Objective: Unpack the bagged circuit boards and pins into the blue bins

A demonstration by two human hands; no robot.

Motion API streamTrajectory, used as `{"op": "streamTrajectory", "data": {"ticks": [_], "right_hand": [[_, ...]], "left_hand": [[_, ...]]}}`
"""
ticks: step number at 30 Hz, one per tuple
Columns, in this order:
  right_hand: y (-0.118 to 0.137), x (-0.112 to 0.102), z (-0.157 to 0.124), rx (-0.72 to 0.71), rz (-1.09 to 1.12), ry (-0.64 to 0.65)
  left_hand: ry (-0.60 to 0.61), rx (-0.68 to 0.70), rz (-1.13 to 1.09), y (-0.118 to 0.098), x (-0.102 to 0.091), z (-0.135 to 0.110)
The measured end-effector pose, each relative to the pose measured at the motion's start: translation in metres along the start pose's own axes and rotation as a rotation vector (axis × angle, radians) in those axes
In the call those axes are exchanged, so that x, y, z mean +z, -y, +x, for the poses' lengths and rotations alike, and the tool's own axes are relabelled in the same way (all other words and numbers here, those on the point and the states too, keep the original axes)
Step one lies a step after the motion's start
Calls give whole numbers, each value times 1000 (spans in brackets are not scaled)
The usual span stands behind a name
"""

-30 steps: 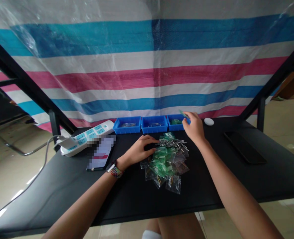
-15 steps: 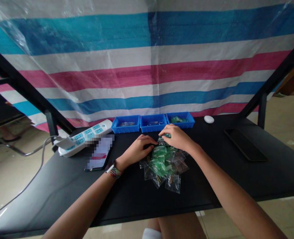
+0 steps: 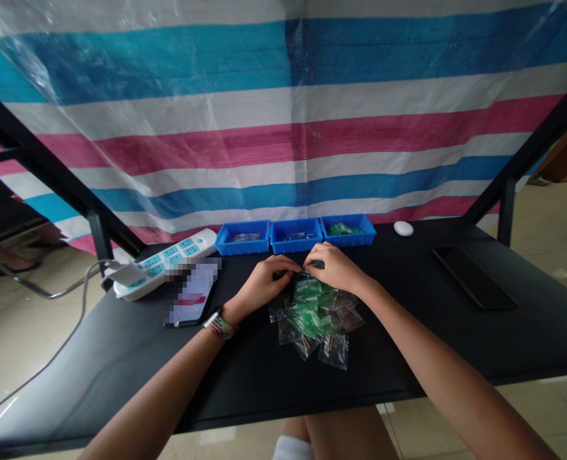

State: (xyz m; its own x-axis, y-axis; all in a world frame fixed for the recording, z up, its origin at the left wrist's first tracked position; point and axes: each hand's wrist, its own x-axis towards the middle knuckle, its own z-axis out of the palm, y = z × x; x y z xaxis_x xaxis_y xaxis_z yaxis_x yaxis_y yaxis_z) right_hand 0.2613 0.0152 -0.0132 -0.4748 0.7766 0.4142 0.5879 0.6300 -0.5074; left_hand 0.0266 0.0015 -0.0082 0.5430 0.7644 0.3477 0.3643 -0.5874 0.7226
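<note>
A pile of small clear plastic bags (image 3: 318,317) with green and metal parts lies in the middle of the black table (image 3: 456,345). My left hand (image 3: 266,283) and my right hand (image 3: 337,269) meet at the far edge of the pile, fingers curled and pinched together over a small bag between them. What exactly they hold is partly hidden. Behind them stand three blue trays: the left tray (image 3: 243,238), the middle tray (image 3: 296,236) with metal pins, and the right tray (image 3: 348,230) with green parts.
A white power strip (image 3: 163,262) with a plug and cable lies at the left, a phone (image 3: 192,297) beside it. A small white round object (image 3: 403,228) and a black flat slab (image 3: 472,277) lie at the right. A striped tarp hangs behind.
My right hand has come back from the right blue tray to the pile and now meets my left hand, which lifted slightly and curled its fingers.
</note>
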Motion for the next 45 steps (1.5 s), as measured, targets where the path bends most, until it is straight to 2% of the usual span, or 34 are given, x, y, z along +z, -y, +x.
{"op": "streamTrajectory", "data": {"ticks": [8, 15, 27, 36, 41, 45], "right_hand": [[0, -4, 2, 31, 71, -18], [13, -1, 2, 7, 170, -17], [17, 4, 5, 126, 414, -18], [18, 4, 4, 129, 572, -144], [20, 4, 3, 135, 582, -174], [21, 3, 3, 135, 568, -182]], "left_hand": [[-106, -55, -107, -6, -7, 3], [-237, -114, -183, -1, -2, 1], [-375, -191, -521, -14, -3, 5], [-296, -227, -538, -11, -6, 3], [-158, -330, -524, -4, -4, 3], [-125, -384, -548, -3, -2, 3]]}}
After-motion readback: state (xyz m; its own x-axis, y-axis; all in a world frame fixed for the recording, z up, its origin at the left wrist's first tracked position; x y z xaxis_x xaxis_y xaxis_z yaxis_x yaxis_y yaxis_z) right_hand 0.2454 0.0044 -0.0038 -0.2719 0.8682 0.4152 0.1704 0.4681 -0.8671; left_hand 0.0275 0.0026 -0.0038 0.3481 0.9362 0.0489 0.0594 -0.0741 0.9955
